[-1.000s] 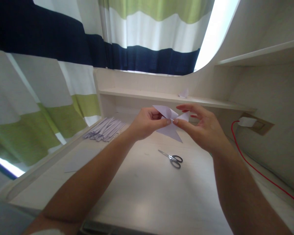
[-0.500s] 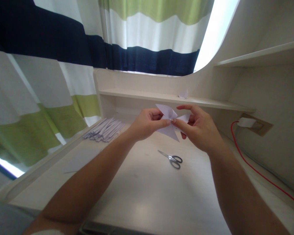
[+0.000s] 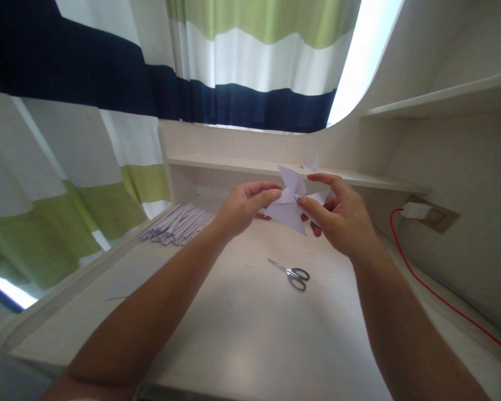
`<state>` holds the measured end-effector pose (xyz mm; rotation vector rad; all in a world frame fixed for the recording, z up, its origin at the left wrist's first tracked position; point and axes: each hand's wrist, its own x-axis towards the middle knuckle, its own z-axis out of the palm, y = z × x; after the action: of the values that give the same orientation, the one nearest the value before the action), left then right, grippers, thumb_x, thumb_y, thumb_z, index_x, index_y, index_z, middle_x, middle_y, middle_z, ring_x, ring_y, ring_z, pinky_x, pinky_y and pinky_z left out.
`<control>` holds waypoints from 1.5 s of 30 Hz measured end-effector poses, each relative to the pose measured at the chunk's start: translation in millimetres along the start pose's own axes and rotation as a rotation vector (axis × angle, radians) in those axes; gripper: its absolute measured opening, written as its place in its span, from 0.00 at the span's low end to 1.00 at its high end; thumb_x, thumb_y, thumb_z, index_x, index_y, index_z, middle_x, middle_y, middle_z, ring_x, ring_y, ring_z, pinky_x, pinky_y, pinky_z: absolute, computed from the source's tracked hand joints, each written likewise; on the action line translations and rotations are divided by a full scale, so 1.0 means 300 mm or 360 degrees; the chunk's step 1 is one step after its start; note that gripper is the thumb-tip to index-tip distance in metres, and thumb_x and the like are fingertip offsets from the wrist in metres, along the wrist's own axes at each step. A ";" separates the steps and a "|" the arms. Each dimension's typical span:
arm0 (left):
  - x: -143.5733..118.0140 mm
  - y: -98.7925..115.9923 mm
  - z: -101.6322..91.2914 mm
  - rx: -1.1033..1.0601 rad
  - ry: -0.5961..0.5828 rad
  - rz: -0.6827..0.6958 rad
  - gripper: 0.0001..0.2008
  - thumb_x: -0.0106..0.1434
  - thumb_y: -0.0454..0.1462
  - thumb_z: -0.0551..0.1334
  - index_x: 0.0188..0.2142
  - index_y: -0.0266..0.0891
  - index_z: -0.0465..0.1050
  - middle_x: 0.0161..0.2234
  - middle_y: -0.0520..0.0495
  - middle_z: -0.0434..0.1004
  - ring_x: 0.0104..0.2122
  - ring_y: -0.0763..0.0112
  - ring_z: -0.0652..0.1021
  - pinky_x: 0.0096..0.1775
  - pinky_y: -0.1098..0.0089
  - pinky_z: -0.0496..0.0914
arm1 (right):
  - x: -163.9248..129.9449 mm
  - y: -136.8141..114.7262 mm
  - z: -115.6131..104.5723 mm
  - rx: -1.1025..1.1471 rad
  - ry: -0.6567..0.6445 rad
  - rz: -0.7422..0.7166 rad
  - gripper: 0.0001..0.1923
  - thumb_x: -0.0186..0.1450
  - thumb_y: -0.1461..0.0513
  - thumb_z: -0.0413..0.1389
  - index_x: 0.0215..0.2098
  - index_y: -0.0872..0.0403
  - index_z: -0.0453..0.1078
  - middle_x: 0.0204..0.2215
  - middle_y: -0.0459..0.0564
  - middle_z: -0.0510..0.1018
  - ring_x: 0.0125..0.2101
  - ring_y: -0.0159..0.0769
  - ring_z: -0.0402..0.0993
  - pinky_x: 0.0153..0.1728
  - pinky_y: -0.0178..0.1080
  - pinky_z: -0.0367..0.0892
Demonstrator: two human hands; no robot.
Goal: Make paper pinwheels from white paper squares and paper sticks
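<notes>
Folded paper: a white folded paper [image 3: 290, 207] with pointed flaps is held in the air above the bench [image 3: 242, 312]; it sits between the two hands, in front of the low shelf [image 3: 234, 165]
Left hand: the left hand [image 3: 244, 207] is on the left side of the paper; its fingers are curled and its thumb presses on the left flap, so it is closed on the paper
Right hand: the right hand [image 3: 338, 217] is on the right side; thumb and forefinger pinch the paper near its middle; the other fingers are bent behind it
Scissors: the scissors [image 3: 291, 272] lie flat on the bench, below the paper and apart from both hands
Paper strips: a pile of paper strips [image 3: 177, 223] lies on the bench to the left, near the curtain [image 3: 108, 111]
Cable: a red cable [image 3: 434, 292] runs along the right wall
</notes>
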<state>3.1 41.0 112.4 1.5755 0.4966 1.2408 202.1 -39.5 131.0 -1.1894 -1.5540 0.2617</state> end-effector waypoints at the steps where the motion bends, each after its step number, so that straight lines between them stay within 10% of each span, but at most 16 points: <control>1: 0.003 -0.001 -0.003 0.0017 0.0080 -0.0001 0.15 0.58 0.46 0.73 0.40 0.38 0.84 0.33 0.45 0.85 0.32 0.66 0.83 0.31 0.69 0.78 | 0.005 0.001 -0.004 0.0068 0.0033 0.0024 0.29 0.65 0.53 0.67 0.62 0.50 0.72 0.20 0.45 0.81 0.13 0.35 0.70 0.14 0.36 0.64; 13: -0.032 -0.047 0.062 0.0394 0.0599 0.0639 0.10 0.57 0.43 0.76 0.29 0.41 0.80 0.27 0.52 0.79 0.27 0.73 0.76 0.30 0.73 0.70 | 0.020 0.026 0.010 0.0562 0.0213 0.0105 0.26 0.63 0.50 0.68 0.54 0.51 0.73 0.22 0.45 0.81 0.15 0.34 0.70 0.15 0.36 0.64; 28: -0.053 -0.029 0.061 0.1025 0.0844 0.1516 0.11 0.62 0.32 0.74 0.43 0.46 0.84 0.40 0.49 0.75 0.40 0.68 0.77 0.44 0.63 0.74 | 0.022 0.003 0.040 0.0902 0.0112 0.0306 0.21 0.61 0.54 0.70 0.46 0.53 0.71 0.22 0.45 0.81 0.12 0.32 0.71 0.14 0.33 0.64; 45: -0.058 -0.035 0.066 0.1323 0.0919 0.1512 0.05 0.61 0.34 0.74 0.34 0.43 0.81 0.35 0.49 0.74 0.38 0.64 0.74 0.43 0.60 0.71 | 0.009 0.007 0.062 0.0732 0.0160 0.0266 0.20 0.63 0.52 0.68 0.46 0.54 0.72 0.24 0.47 0.82 0.13 0.33 0.72 0.14 0.35 0.67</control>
<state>16.6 22.2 96.1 2.2530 0.7106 2.4707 188.0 -28.8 124.3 -0.9497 -1.2214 0.6244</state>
